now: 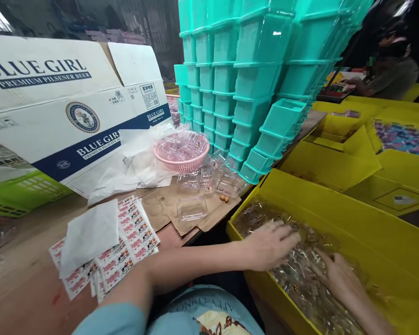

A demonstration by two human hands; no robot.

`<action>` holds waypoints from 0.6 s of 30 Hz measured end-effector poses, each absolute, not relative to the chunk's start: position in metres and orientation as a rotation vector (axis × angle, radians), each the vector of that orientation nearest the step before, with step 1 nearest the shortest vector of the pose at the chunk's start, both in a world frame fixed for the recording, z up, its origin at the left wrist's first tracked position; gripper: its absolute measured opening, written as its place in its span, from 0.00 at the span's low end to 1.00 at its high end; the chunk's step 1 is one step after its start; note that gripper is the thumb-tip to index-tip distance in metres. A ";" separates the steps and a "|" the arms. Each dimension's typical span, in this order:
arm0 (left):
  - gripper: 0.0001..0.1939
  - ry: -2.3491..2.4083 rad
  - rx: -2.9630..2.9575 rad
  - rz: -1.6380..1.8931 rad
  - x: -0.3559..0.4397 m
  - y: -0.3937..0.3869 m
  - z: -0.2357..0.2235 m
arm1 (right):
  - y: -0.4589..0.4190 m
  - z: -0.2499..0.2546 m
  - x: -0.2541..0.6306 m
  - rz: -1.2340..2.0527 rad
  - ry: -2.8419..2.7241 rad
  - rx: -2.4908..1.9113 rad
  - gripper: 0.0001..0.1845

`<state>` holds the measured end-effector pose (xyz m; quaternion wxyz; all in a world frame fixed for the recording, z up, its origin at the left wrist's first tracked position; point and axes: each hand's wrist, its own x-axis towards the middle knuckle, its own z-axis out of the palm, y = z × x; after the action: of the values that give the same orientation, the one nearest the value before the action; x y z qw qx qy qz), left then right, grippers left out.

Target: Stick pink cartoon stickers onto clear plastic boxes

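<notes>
Both my hands are inside a yellow cardboard box (pixel 338 204) filled with clear plastic containers (pixel 300 274). My left hand (pixel 270 244) lies flat on the pile with fingers stretched out. My right hand (pixel 335 274) rests on the pile further right, fingers extended and partly sunk among the clear plastic. On the table to the left lie a single clear plastic case (pixel 192 208), sheets of red-and-white stickers (pixel 125 246) and a white paper sheet (pixel 89 235).
A pink basket (pixel 181 163) holds small wrapped packs, with more clear cases beside it. Stacks of teal plastic bins (pixel 244 79) rise behind. A Blue Girl beer carton (pixel 66 107) stands left. More yellow boxes (pixel 387 163) lie right; another person (pixel 387 65) sits at the far right.
</notes>
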<state>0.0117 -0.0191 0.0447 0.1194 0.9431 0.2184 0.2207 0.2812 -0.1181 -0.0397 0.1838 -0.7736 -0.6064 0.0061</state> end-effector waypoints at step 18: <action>0.21 0.716 2.850 0.343 -0.022 -0.003 0.031 | -0.012 0.078 0.181 -0.213 -1.800 -1.600 0.21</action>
<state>-0.0224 -0.0033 0.0306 0.0915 0.9593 0.2409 0.1154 0.1814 -0.0121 0.0777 0.3543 -0.6189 -0.6962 -0.0824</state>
